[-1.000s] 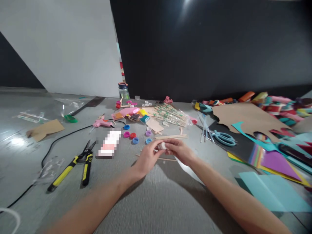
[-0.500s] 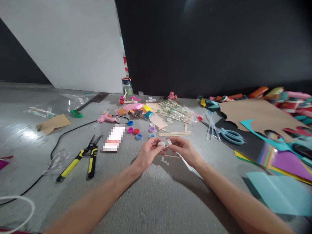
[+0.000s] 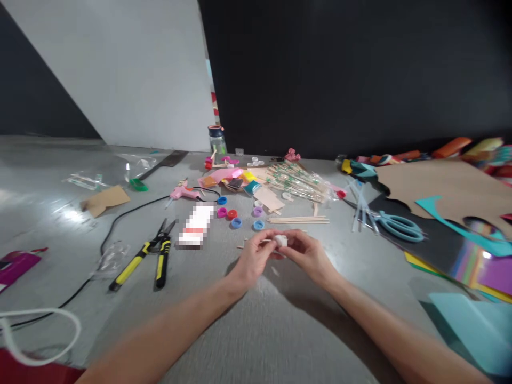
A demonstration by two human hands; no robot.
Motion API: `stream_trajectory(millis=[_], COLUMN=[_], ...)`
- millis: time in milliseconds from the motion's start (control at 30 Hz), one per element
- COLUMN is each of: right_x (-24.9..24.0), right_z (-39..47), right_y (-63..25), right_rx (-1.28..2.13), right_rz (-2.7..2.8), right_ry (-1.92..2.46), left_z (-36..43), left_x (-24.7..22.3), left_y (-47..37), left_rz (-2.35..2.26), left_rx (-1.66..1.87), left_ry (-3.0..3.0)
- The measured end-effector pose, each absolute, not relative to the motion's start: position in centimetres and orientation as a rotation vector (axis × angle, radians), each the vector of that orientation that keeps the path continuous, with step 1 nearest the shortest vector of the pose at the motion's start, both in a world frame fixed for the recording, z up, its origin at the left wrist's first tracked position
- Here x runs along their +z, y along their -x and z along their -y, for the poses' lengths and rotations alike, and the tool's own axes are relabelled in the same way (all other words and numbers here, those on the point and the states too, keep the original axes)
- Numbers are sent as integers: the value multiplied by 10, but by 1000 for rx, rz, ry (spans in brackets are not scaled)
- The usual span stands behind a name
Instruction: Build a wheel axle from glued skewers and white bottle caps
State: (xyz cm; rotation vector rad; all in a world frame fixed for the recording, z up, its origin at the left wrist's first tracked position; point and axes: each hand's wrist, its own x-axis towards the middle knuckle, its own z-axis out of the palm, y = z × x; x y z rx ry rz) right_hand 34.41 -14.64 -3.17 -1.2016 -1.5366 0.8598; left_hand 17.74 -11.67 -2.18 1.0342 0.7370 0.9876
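Observation:
Near the middle of the grey table, my left hand (image 3: 255, 258) pinches a small white piece (image 3: 281, 241), which looks like a bottle cap. My right hand (image 3: 307, 255) grips the same piece from the other side, its fingertips close to those of my left hand. Just beyond the hands lie thin wooden sticks (image 3: 298, 220) and several coloured caps, among them a light blue cap (image 3: 258, 225) and a red cap (image 3: 232, 214). The undersides of the fingers are hidden.
Yellow-black pruning shears (image 3: 162, 261) and a pink glue gun (image 3: 184, 191) with a black cord lie left. Bagged sticks (image 3: 300, 181) are behind. Blue scissors (image 3: 401, 226), clear glue sticks (image 3: 362, 208), brown paper (image 3: 432, 184) and coloured sheets lie right.
The view has shifted, so the table items appear further right. My hands have come together; the white cap and small pale piece, separate before, now appear as one piece between the fingertips.

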Motion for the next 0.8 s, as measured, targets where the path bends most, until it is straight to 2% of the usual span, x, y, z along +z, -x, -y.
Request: stream_trajectory(millis=[333,800], right_x=[-21,-20], right_z=[160,158], right_y=[-343,-353], right_rx=[605,449], right_rz=[1679,1836], right_ry=[1283,1276], left_z=[128,125], left_x=[-21,-11], left_y=[-179,-176], left_rz=[-787,-698], left_rx=[981,902], left_ry=[-1061,-935])
